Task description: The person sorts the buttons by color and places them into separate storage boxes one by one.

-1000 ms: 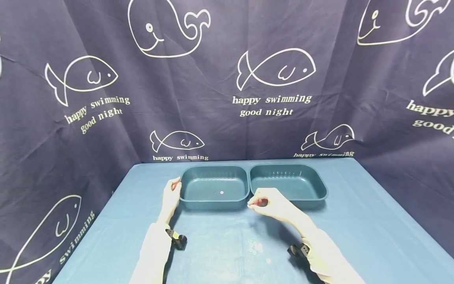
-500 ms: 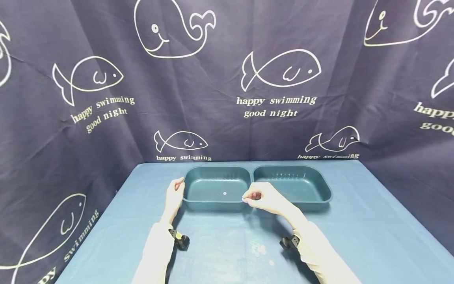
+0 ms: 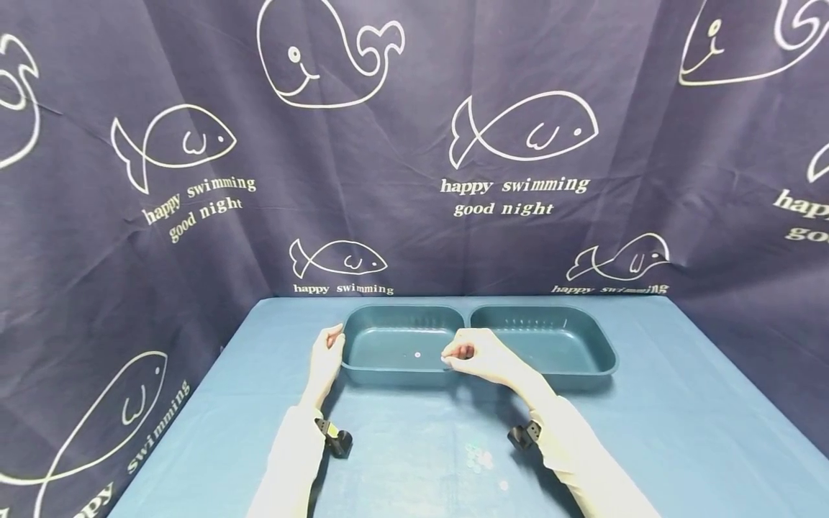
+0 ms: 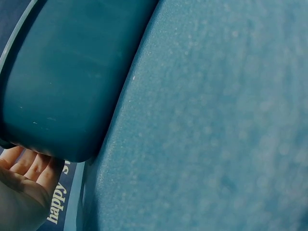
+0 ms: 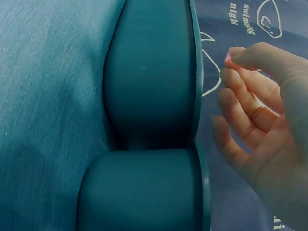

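My left hand (image 3: pixel 327 356) rests against the outer left end of the left teal tray (image 3: pixel 401 375). In the left wrist view, the fingers of that hand (image 4: pixel 29 185) lie against the tray's end wall (image 4: pixel 57 110); its thumb is hidden. Over the near right corner of the same tray, my right hand (image 3: pixel 486 355) pinches a tiny pink piece (image 5: pixel 227 57) between thumb and forefinger. Its exact kind is too small to tell. One small pale round piece (image 3: pixel 417 355) lies on the left tray's floor.
A second teal tray (image 3: pixel 583 373) stands right beside the first. Nearer on the blue table (image 3: pixel 401 446) lies a small cluster of translucent pieces (image 3: pixel 478 458), with a pinkish piece (image 3: pixel 504 486) close by. A dark printed curtain (image 3: pixel 414 165) hangs behind.
My right hand has moved left and slightly up, from the gap between the trays to over the left tray's near right corner. My left hand stays at its tray. The view has shifted slightly.
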`<state>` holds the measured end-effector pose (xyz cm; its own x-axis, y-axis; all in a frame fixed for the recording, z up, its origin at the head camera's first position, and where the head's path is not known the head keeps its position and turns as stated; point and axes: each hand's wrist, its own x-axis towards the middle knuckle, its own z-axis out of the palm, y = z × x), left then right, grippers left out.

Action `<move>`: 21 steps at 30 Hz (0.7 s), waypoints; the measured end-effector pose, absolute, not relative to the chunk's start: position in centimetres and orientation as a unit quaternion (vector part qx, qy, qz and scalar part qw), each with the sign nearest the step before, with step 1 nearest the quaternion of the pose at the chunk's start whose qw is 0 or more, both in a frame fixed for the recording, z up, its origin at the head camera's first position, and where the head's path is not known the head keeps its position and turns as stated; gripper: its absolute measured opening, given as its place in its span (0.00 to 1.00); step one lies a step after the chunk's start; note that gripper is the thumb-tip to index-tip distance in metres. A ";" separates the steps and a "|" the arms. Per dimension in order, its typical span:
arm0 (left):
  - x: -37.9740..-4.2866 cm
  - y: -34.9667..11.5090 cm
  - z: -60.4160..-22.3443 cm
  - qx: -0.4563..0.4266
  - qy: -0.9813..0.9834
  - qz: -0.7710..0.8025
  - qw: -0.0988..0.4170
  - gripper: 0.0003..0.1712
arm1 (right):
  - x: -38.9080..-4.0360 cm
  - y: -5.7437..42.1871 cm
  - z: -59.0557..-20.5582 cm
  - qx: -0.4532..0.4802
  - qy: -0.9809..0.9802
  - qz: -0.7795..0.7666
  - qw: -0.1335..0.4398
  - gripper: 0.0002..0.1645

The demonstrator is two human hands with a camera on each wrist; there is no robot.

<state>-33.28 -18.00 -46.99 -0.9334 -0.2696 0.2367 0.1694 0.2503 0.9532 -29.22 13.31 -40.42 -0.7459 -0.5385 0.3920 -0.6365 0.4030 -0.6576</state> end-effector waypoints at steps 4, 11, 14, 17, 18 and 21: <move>-33.2 -18.0 -47.0 0.027 -0.771 -0.610 0.178 0.18 | -30.0 13.2 -41.0 0.355 -0.834 0.418 0.056 0.06; -33.1 -18.0 -47.1 0.023 -0.771 -0.610 0.182 0.18 | -30.7 12.7 -41.1 0.365 -0.834 0.409 0.067 0.05; -33.1 -18.1 -47.0 0.024 -0.768 -0.614 0.183 0.18 | -30.9 12.4 -41.1 0.371 -0.832 0.406 0.074 0.05; -33.1 -18.1 -47.0 0.024 -0.767 -0.615 0.183 0.18 | -31.2 12.2 -41.1 0.367 -0.834 0.406 0.073 0.05; -33.1 -18.0 -47.0 0.025 -0.767 -0.615 0.183 0.18 | -31.3 12.1 -41.2 0.363 -0.836 0.406 0.072 0.05; -33.1 -18.0 -47.1 0.026 -0.768 -0.612 0.185 0.17 | -31.6 11.8 -41.3 0.345 -0.845 0.403 0.065 0.06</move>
